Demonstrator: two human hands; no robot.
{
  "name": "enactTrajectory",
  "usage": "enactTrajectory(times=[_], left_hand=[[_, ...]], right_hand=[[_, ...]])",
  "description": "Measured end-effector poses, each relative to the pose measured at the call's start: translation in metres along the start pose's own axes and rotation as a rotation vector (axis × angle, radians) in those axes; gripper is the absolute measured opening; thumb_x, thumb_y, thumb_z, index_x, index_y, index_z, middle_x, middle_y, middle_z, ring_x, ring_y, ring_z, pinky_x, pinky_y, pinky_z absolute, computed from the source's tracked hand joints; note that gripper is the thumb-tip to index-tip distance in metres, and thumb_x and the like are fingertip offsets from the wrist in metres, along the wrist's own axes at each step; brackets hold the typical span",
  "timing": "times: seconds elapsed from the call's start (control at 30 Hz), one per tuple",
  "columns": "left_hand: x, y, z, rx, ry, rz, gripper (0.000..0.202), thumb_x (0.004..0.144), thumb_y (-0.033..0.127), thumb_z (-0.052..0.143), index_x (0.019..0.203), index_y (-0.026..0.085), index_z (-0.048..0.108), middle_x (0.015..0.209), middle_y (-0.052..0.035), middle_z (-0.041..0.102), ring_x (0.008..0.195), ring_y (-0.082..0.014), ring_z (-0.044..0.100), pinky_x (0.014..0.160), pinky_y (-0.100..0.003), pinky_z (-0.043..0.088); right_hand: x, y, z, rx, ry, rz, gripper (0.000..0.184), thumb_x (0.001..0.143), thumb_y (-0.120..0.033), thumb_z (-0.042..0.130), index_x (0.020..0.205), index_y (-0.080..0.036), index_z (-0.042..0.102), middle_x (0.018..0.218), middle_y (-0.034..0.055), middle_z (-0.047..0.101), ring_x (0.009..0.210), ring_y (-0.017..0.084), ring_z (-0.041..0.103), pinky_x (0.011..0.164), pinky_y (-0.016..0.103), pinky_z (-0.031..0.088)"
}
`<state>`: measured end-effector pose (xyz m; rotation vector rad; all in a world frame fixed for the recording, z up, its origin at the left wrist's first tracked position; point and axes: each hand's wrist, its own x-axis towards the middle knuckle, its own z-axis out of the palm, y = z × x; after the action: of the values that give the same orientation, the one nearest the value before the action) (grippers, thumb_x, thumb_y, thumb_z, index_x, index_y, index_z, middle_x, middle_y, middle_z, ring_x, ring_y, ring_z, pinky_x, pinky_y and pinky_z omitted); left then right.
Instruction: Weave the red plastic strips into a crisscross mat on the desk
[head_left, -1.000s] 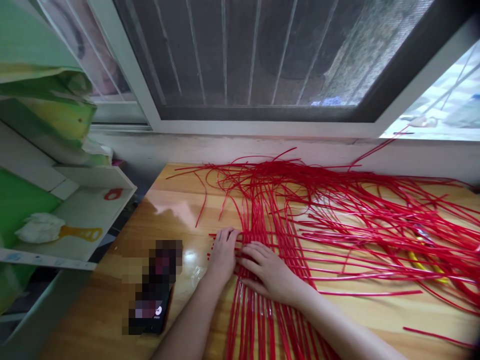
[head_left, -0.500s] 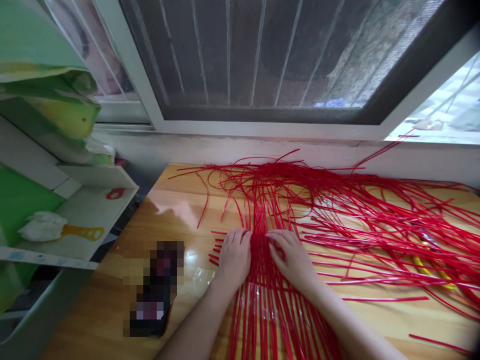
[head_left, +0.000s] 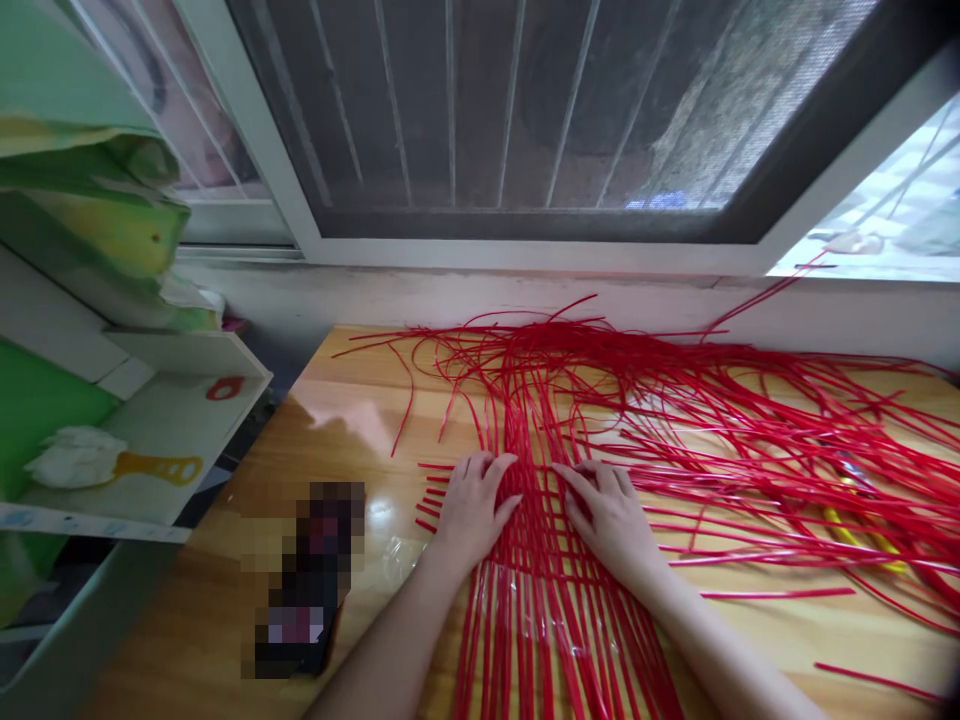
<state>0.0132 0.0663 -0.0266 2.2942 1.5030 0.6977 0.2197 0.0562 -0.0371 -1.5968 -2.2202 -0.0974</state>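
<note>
Long red plastic strips (head_left: 544, 520) run up the table and cross others laid sideways, making a loose woven grid. Clear tape (head_left: 525, 620) lies across the lengthwise strips, below the grid. On the left edge of the weave rests my left hand (head_left: 476, 508), its thumb and fingers apart and the fingertips touching the strips. My right hand (head_left: 609, 515) lies on the opposite edge, index finger stretched toward the middle and thumb apart. Short strip ends (head_left: 431, 495) stick out left of my left hand. What lies under both palms is hidden.
A tangled heap of red strips (head_left: 720, 390) spreads along the back and right of the wooden table (head_left: 262, 560). Yellow-handled tools (head_left: 862, 530) lie partly under it. At left are a blurred dark object (head_left: 315, 580) and a shelf (head_left: 161, 430). A window (head_left: 487, 120) stands behind.
My hands have moved apart, the right one outward to the right, showing more of the grid between them. The lengthwise strips between my hands are spread wider. The view has shifted slightly.
</note>
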Motion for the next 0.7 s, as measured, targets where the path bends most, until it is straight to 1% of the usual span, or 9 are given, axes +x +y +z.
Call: enactTrajectory(times=[0.07, 0.13, 0.33, 0.57, 0.7], left_hand=[[-0.0002, 0.0004, -0.0008, 0.005, -0.012, -0.009, 0.041, 0.081, 0.034, 0.049, 0.120, 0.025, 0.040, 0.111, -0.0057, 0.047, 0.105, -0.0207, 0.042, 0.093, -0.040, 0.036], [0.0002, 0.0002, -0.0005, -0.002, -0.011, -0.015, 0.040, 0.081, 0.035, 0.049, 0.118, 0.022, 0.042, 0.112, -0.0065, 0.047, 0.106, -0.0210, 0.041, 0.094, -0.039, 0.035], [0.0015, -0.0004, 0.0015, -0.046, -0.003, -0.044, 0.032, 0.079, 0.034, 0.052, 0.108, 0.020, 0.049, 0.109, -0.0060, 0.047, 0.105, -0.0205, 0.042, 0.093, -0.038, 0.036], [0.0011, 0.0009, 0.0004, -0.080, 0.000, -0.078, 0.024, 0.078, 0.030, 0.054, 0.100, 0.021, 0.052, 0.103, -0.0048, 0.049, 0.101, -0.0200, 0.044, 0.090, -0.038, 0.037], [0.0012, 0.0006, 0.0027, -0.104, -0.004, -0.075, 0.021, 0.078, 0.028, 0.054, 0.097, 0.021, 0.052, 0.103, -0.0048, 0.050, 0.100, -0.0197, 0.045, 0.089, -0.038, 0.038]], right_hand=[[0.0001, -0.0008, 0.0024, -0.029, -0.005, 0.001, 0.036, 0.078, -0.020, 0.046, 0.112, -0.023, 0.057, 0.098, 0.0097, 0.050, 0.093, 0.025, 0.045, 0.082, 0.042, 0.040], [0.0002, -0.0010, 0.0050, -0.044, 0.002, 0.011, 0.034, 0.077, -0.020, 0.046, 0.109, -0.023, 0.058, 0.097, 0.0095, 0.050, 0.092, 0.025, 0.045, 0.081, 0.042, 0.040], [-0.0004, -0.0024, 0.0105, -0.029, 0.041, 0.048, 0.027, 0.076, -0.019, 0.046, 0.100, -0.021, 0.060, 0.095, 0.0096, 0.048, 0.091, 0.025, 0.044, 0.078, 0.042, 0.041], [-0.0025, -0.0054, 0.0080, -0.033, 0.045, 0.085, 0.023, 0.078, -0.020, 0.046, 0.095, -0.020, 0.061, 0.095, 0.0098, 0.046, 0.086, 0.023, 0.045, 0.073, 0.039, 0.042], [-0.0049, -0.0085, 0.0066, -0.048, 0.063, 0.088, 0.018, 0.079, -0.021, 0.045, 0.087, -0.020, 0.061, 0.098, 0.0100, 0.045, 0.088, 0.023, 0.046, 0.073, 0.038, 0.041]])
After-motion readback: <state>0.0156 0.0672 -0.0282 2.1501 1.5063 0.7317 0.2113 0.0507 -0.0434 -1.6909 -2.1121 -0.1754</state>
